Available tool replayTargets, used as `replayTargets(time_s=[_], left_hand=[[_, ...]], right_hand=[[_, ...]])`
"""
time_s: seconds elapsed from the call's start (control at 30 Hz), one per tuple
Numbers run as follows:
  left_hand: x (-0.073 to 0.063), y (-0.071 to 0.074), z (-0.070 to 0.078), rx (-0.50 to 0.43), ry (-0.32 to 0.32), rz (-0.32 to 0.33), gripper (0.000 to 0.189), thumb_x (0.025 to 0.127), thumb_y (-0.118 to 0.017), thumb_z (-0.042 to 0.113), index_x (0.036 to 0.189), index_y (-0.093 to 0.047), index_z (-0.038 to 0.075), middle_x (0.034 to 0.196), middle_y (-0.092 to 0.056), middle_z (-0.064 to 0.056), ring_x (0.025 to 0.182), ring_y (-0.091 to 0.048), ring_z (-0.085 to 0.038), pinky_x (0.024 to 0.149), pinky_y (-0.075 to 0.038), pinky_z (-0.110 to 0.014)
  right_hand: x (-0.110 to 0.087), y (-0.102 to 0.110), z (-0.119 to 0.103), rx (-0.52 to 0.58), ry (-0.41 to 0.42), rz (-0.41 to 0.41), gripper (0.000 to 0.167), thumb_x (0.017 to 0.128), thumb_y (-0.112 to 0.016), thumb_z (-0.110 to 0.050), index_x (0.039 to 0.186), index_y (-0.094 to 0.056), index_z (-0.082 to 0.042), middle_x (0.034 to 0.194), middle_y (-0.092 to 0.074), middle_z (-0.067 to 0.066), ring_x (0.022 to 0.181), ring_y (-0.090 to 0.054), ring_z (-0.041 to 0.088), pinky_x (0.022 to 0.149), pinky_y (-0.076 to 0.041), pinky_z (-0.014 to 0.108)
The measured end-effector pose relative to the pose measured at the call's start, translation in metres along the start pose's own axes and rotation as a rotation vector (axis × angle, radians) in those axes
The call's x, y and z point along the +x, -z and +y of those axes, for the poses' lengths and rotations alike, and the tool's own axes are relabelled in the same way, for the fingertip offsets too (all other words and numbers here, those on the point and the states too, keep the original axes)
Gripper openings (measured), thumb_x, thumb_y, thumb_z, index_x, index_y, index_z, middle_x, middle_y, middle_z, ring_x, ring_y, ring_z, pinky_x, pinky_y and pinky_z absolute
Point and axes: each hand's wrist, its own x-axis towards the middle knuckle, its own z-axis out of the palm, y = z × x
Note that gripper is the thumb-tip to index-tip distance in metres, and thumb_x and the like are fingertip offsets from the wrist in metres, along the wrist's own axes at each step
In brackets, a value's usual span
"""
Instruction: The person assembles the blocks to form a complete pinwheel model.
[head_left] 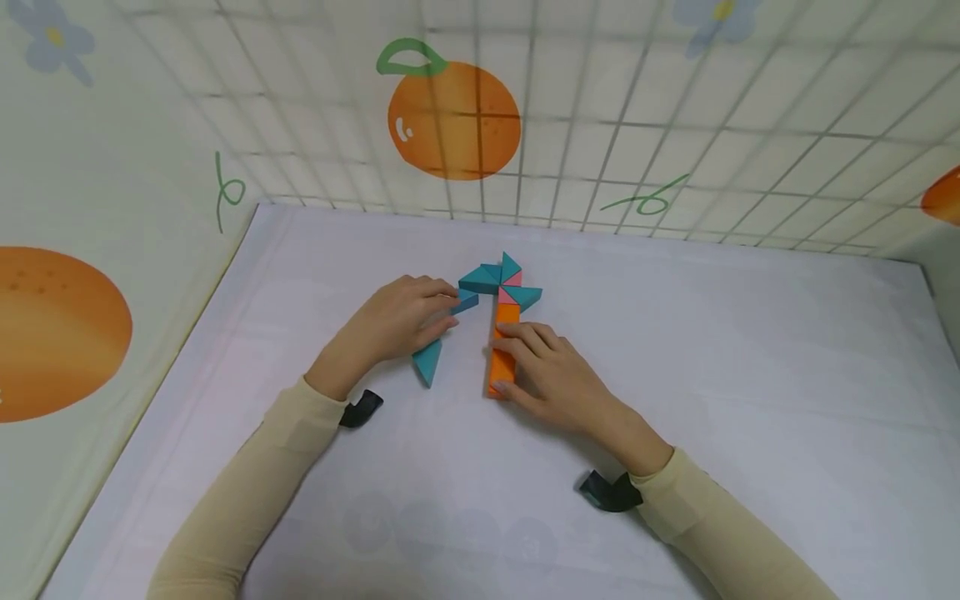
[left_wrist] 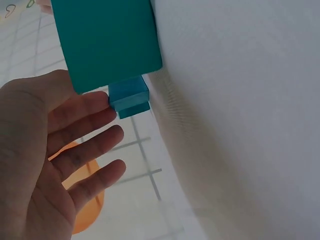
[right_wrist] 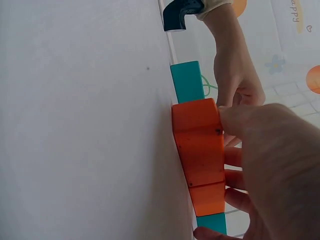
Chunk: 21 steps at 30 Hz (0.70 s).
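Observation:
In the head view, a row of orange blocks [head_left: 505, 367] lies joined to pink triangles [head_left: 512, 285] and teal triangular blocks [head_left: 480, 280] fanned out at its far end. My right hand [head_left: 558, 383] holds the orange row, thumb by its near end and fingers over its top and left side. Left of the fan, my left hand [head_left: 397, 321] touches a blue block [head_left: 467, 302] with its fingertips; the fingers are only slightly bent. Its thumb tip is hidden in the left wrist view by a loose teal triangular block [left_wrist: 110, 45], which lies below that hand.
A white cloth [head_left: 720, 400] covers the table. Behind it rises a gridded backdrop [head_left: 585, 108] printed with oranges. Black curved pieces [head_left: 362, 409] are attached at both wrists, close to the cloth.

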Motion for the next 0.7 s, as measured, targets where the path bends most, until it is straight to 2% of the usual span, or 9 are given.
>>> replayTargets(time_s=[0.23, 0.5, 0.6, 0.7], left_hand=[[0.0016, -0.0031, 0.0033, 0.022, -0.028, -0.022, 0.034, 0.095, -0.065, 0.029, 0.117, -0.070, 0.004, 0.122, -0.066, -0.008, 0.113, -0.062, -0.026, 0.097, -0.051, -0.042], [0.0041, -0.0057, 0.0081, 0.038, -0.032, -0.059, 0.041, 0.096, -0.064, 0.032, 0.126, -0.066, 0.005, 0.129, -0.062, -0.009, 0.119, -0.058, -0.027, 0.101, -0.049, -0.043], [0.0042, -0.0076, 0.0079, 0.041, -0.041, -0.047, 0.041, 0.095, -0.064, 0.032, 0.127, -0.065, 0.005, 0.130, -0.062, -0.009, 0.119, -0.058, -0.027, 0.101, -0.049, -0.043], [0.0041, -0.0071, 0.0071, 0.033, -0.059, 0.000, 0.038, 0.094, -0.066, 0.030, 0.123, -0.068, 0.005, 0.127, -0.063, -0.008, 0.116, -0.059, -0.026, 0.099, -0.050, -0.042]], right_hand=[[0.0000, -0.0010, -0.0001, 0.006, 0.000, 0.003, 0.051, 0.095, -0.061, -0.043, 0.137, -0.054, -0.015, 0.146, -0.045, 0.004, 0.134, -0.038, 0.024, 0.100, -0.047, 0.045], [0.0007, -0.0001, -0.0007, 0.007, -0.003, -0.007, 0.052, 0.095, -0.060, -0.044, 0.138, -0.052, -0.016, 0.147, -0.044, 0.004, 0.134, -0.038, 0.024, 0.100, -0.047, 0.045], [0.0006, 0.0000, -0.0003, 0.007, -0.003, -0.008, 0.052, 0.095, -0.060, -0.043, 0.139, -0.052, -0.015, 0.147, -0.044, 0.003, 0.134, -0.038, 0.024, 0.100, -0.047, 0.045], [0.0007, -0.0001, -0.0003, 0.008, -0.001, -0.005, 0.052, 0.095, -0.060, -0.044, 0.138, -0.053, -0.016, 0.147, -0.044, 0.003, 0.134, -0.038, 0.024, 0.100, -0.046, 0.045]])
